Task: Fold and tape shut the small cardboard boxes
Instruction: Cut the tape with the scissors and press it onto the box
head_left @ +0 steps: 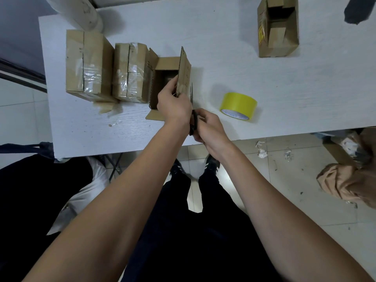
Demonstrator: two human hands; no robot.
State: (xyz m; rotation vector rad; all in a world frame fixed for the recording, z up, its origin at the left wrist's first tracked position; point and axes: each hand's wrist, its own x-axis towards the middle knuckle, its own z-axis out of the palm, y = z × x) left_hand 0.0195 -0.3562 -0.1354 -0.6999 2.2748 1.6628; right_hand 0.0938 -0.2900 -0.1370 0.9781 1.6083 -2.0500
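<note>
A small open cardboard box (162,64) stands on the white table (284,88), its flaps up. My left hand (173,104) pinches the near end of the box's raised right flap (184,72). Just right of it, my right hand (209,125) grips the dark handles of scissors (193,123), whose blades point up beside the flap. A yellow tape roll (238,105) lies on its side to the right of my hands. Two boxes taped shut (89,64) (130,72) stand left of the open one.
Another open cardboard box (277,27) stands at the far right of the table. A white cylinder (81,13) sits at the back left. Tape scraps (107,109) lie near the taped boxes. Brown bags (345,180) and litter lie on the tiled floor at right.
</note>
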